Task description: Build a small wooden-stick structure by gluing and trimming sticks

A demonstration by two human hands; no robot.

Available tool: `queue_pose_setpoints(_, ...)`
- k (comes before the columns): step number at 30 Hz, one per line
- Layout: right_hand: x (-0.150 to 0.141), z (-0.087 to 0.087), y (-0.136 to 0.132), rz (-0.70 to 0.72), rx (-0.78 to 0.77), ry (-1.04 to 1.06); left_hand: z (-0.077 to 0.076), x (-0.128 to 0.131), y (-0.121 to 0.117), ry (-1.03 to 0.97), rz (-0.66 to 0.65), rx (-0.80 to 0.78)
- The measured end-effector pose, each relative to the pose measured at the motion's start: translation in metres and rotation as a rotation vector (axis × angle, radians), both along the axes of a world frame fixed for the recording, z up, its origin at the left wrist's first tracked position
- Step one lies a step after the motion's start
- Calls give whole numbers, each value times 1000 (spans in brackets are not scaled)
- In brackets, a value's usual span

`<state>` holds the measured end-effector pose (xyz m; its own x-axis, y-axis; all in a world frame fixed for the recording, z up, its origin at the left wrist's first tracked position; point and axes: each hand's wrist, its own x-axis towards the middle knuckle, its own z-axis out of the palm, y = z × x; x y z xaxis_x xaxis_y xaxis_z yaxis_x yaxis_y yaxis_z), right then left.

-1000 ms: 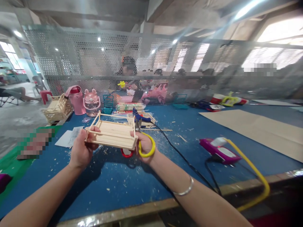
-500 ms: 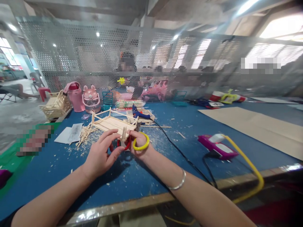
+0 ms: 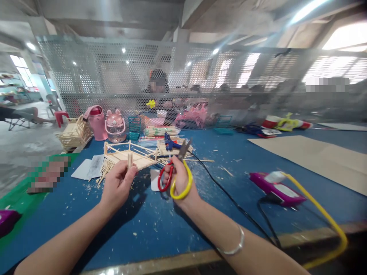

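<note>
Head view: by the nearer left hand point(image 3: 116, 185), the stick frame point(image 3: 138, 157), at one o'clock from it, is pinched at its near corner, long axis seemingly slanting ten to four; by the right hand point(image 3: 178, 179), at the frame's four o'clock, scissors point(image 3: 182, 153) are gripped.

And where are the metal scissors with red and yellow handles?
In the head view, the scissors are in the right hand near the centre, right of the nearer pale wooden stick frame, by the blue glue gun.
</note>
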<state>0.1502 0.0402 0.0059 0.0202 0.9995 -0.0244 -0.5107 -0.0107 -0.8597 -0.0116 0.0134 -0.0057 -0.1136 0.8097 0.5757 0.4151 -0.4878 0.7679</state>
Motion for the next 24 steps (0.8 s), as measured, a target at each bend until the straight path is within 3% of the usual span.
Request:
queue_pose_setpoints(3, 11, 10, -12, -173, 445, -96, 2, -1, 2, -92, 4, -37)
queue_pose_setpoints(5, 14, 14, -17, -236, 644, -159, 2, -1, 2, -108, 7, -52)
queue_pose_setpoints(9, 19, 14, -14, -96, 564, -293, 4, -2, 1, -52, 15, 7)
queue_pose_setpoints(15, 27, 13, -8, 129, 795, -985, 12, -14, 2, 149, -33, 63)
queue_pose_setpoints(19, 26, 14, -8, 142, 826, -1252, 15, -23, 4, 185, -25, 102)
queue_pose_setpoints(24, 26, 15, -9, 94, 885, -1349, 11, -26, 6, 169, -61, 154)
